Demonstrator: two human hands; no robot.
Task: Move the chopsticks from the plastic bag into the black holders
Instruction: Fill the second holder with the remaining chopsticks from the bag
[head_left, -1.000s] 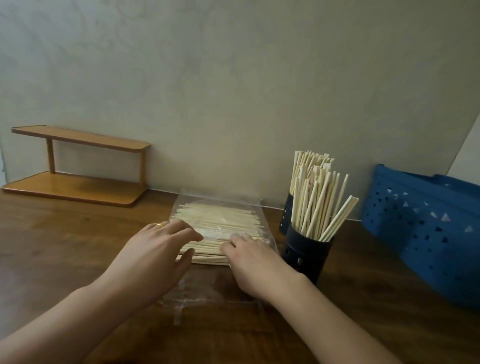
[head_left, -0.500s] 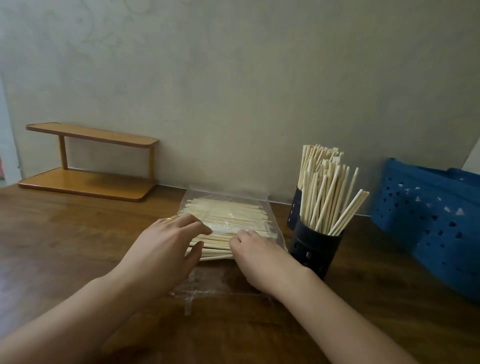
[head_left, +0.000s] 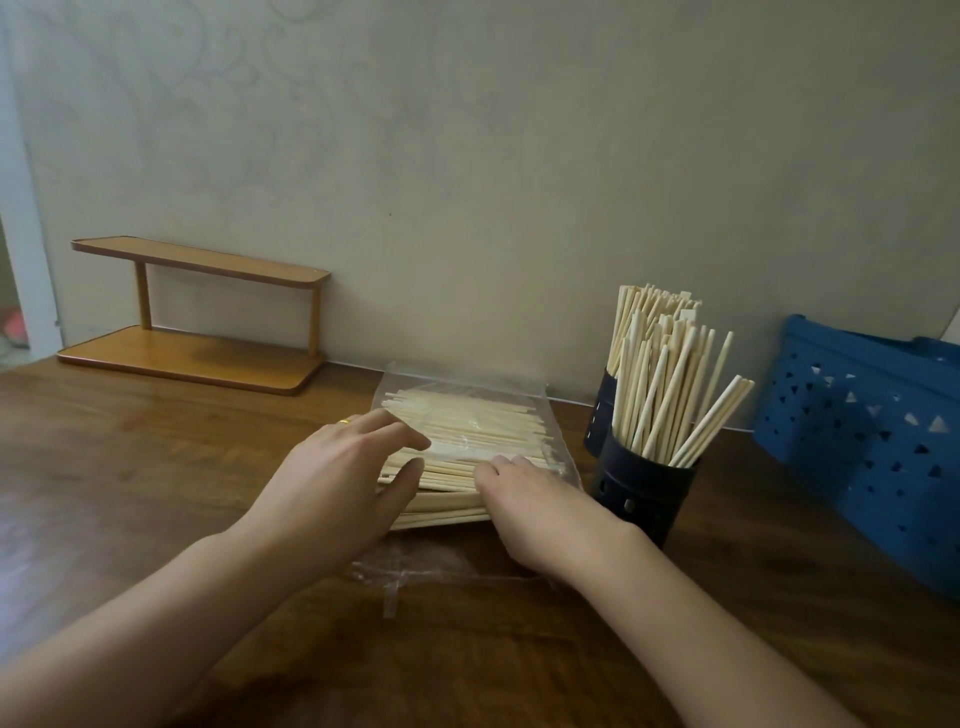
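Bag partly emptied, holders already stocked

On the brown wooden table, the clear plastic bag holds many pale wooden chopsticks; two black perforated holders stand full; left hand, fingers extended, and right hand, fingertips hidden, rest there.

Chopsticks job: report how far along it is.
Done: the front black holder already stands packed with chopsticks, and a second holder behind it also holds some. In hand: the left hand and right hand rest on the pile of chopsticks at the plastic bag mouth. Left: that thick pile must be moved.
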